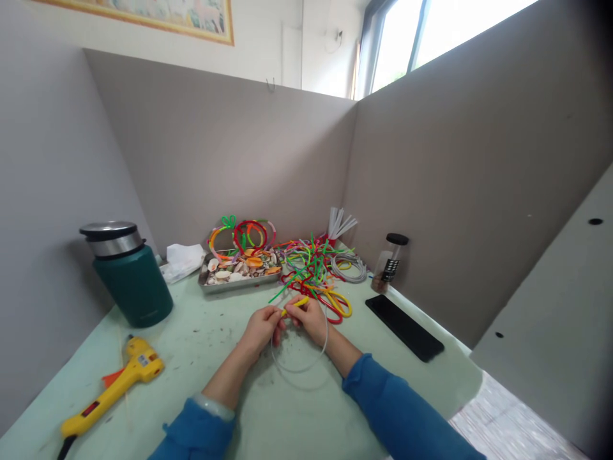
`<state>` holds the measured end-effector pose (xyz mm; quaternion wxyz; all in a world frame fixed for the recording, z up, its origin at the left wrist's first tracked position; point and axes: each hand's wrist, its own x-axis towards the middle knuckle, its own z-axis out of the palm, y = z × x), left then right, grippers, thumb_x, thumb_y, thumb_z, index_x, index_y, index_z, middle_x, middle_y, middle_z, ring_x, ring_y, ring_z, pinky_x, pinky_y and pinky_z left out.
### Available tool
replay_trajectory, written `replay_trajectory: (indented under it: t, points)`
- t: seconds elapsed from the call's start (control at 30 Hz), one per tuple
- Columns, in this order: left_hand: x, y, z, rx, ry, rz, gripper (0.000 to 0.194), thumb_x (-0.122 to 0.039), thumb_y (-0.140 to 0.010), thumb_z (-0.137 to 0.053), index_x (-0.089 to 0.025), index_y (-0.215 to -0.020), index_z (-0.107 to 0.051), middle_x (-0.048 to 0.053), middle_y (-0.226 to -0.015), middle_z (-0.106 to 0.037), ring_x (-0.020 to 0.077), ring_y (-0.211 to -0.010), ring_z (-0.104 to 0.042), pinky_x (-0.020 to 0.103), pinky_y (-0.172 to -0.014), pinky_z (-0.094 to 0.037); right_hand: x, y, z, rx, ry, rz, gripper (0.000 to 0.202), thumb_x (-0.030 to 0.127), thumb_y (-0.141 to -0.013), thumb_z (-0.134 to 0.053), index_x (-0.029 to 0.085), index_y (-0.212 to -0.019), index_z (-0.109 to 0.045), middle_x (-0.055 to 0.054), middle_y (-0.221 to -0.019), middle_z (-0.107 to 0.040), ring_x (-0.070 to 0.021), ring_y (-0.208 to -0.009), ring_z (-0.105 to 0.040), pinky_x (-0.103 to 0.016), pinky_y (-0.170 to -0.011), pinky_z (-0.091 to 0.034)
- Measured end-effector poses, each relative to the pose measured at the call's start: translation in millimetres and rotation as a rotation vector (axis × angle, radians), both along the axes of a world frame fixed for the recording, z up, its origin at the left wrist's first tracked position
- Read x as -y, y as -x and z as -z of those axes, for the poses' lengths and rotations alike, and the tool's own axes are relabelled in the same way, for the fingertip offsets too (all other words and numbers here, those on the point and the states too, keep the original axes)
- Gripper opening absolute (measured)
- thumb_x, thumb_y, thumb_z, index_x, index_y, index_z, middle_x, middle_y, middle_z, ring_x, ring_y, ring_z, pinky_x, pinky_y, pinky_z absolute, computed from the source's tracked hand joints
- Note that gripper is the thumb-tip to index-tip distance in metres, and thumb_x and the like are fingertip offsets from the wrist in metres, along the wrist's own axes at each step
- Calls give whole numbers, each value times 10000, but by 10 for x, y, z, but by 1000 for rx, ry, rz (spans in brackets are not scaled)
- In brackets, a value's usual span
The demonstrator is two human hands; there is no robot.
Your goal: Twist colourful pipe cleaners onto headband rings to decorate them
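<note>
In the head view, my left hand (264,326) and my right hand (309,318) are close together above the table. Both pinch a short yellow tube (301,302), which runs between their fingertips. A thin pale wire loop (297,371) hangs below and between my hands; its ends disappear among my fingers, so how it meets the tube is hidden. Just beyond my hands lies a tangle of coloured tubes (313,265), with yellow tube loops (341,303) on its near side. A coil of grey wire (353,268) rests at its right.
A metal tray (242,282) of shells stands at the back, with coloured rings (251,237) above it. At left are a green flask (134,281), white tissue (185,259) and a yellow glue gun (115,386). A black phone (405,328) and lidded jar (389,263) stand right. Partitions enclose the table.
</note>
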<state>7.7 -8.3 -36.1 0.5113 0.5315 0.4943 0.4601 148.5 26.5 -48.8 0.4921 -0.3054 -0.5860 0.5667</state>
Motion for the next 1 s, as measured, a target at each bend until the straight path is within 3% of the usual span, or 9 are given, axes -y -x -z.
replay_trajectory:
  t: [0.27,0.5,0.67,1.0]
  points:
    - [16,-25,-51,63,0,-50,343,-475,-662,-627,-158,-610,-509,-40,-464,-493,65,-306,-375,207,-336,-296,32,11,-47,-61,-1,30,247,374,-691,-691,158,-751,-589,37,-535,-530,-73,-426,-423,-204,-418,-299]
    - [38,-37,-83,106,-2,-83,388,-502,-636,-656,-142,-744,-558,-77,-466,-415,45,-332,-297,187,-313,-279,33,19,-61,-91,16,51,240,351,-686,-695,159,-805,-615,40,-539,-526,-74,-432,-421,-205,-419,-310]
    - [42,-12,-78,179,22,-126,377,-493,-627,-668,-154,-686,-514,-79,-487,-413,26,-331,-268,178,-309,-247,35,16,-77,-79,-18,54,262,366,-675,-698,161,-813,-613,22,-622,-572,-69,-424,-421,-212,-402,-300]
    - [28,5,-64,213,41,-98,370,-464,-596,-702,-147,-677,-529,-81,-464,-408,22,-326,-257,185,-320,-233,41,4,-79,-62,-28,44,261,404,-690,-687,164,-771,-625,21,-595,-563,-72,-422,-417,-216,-404,-283]
